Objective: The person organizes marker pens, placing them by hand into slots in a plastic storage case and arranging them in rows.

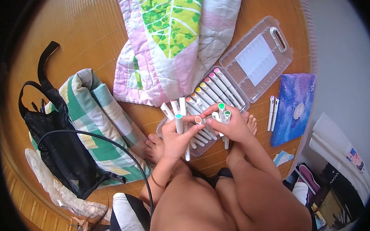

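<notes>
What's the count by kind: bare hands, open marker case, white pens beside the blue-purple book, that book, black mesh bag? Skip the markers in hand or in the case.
Left hand and right hand: 2
Clear marker case: 1
White pens: 2
Blue-purple book: 1
Black mesh bag: 1
Total: 7

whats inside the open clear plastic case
White markers lie in the case, some showing pink, yellow or orange ends; a white sheet sits in the lid. The left hand and right hand, holding more markers, partly cover the case; what lies beneath them is hidden.
</notes>
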A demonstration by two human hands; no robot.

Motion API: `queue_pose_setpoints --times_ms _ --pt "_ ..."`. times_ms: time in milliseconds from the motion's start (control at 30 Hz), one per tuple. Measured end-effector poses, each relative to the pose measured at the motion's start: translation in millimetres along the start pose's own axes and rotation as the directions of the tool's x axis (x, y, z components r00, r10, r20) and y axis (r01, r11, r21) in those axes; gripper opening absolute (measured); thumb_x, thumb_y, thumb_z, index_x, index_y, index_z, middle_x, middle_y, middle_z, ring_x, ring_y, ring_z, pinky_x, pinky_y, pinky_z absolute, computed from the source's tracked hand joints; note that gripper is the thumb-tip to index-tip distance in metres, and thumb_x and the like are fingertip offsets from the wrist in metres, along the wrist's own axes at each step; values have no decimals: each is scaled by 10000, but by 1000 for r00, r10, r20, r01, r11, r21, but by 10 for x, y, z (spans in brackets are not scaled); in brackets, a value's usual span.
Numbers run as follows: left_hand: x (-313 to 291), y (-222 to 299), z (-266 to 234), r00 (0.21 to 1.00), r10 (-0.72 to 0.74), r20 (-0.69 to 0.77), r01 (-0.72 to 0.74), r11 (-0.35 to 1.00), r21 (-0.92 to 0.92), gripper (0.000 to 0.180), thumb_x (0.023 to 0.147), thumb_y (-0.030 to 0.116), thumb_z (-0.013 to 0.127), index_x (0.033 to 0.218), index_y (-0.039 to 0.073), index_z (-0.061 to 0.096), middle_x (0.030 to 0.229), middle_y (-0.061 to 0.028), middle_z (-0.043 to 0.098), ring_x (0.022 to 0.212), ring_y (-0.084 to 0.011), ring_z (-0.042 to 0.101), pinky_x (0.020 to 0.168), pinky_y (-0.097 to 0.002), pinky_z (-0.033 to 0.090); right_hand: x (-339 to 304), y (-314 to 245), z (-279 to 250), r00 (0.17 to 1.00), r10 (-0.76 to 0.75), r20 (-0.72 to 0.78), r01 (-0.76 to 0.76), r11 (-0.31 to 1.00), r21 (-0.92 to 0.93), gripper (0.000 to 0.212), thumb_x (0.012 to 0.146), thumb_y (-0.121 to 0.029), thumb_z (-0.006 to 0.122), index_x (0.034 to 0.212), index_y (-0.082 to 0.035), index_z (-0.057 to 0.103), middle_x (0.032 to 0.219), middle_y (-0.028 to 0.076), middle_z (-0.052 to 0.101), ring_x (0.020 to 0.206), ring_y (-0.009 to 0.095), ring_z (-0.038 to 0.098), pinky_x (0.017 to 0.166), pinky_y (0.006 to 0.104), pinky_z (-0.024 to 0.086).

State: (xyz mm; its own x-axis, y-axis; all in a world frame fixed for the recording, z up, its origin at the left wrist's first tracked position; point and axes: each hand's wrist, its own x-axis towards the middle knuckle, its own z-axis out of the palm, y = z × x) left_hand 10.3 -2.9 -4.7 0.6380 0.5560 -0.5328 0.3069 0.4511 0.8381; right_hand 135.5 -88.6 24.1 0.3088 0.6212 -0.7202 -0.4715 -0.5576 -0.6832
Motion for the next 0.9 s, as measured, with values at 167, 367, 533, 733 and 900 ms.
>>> queue_pose_setpoints --times_ms 167,367,533,733,900 --pt "-52 -6 -64 999 -21 -43 22 1000 11 182 598 46 675 759 4 602 715 -45 555 655 -99 496 592 -209 392 -52 69 -37 999 29 -13 -28 997 71 164 710 -40 541 865 -10 498 813 55 577 599 40 496 451 165 393" --pt "-75 -7 -91 997 -37 -71 32 996 -78 189 604 39 668 772 -2 592 716 -46 573 663 -99 506 604 -209 395 -104 53 3 992 -29 -125 38 997 67 146 715 -18 528 858 4 503 801 74 574 479 37 450 429 154 385" --pt "-91 -101 -147 993 -77 -95 69 994 -84 195 615 46 661 790 3 590 755 -53 569 688 -106 502 630 -210 386 -137 -11 -20 993 -8 -117 1 998 -56 182 717 -37 544 888 10 503 765 68 578 497 41 463 427 166 385" --pt "-118 4 -121 995 66 -74 -67 998 -11 194 618 56 661 792 6 591 735 -46 570 669 -99 500 612 -207 387 -120 77 -69 990 -78 -118 62 989 -133 220 705 -76 570 906 -2 518 743 43 574 549 40 478 453 158 384" --pt "-149 41 -103 985 158 -62 -159 987 -8 195 617 59 662 790 3 592 689 -30 568 609 -78 491 561 -192 382 -100 121 -80 983 -113 -142 39 894 -447 226 692 -159 565 853 -4 531 719 98 558 654 154 520 603 256 413"
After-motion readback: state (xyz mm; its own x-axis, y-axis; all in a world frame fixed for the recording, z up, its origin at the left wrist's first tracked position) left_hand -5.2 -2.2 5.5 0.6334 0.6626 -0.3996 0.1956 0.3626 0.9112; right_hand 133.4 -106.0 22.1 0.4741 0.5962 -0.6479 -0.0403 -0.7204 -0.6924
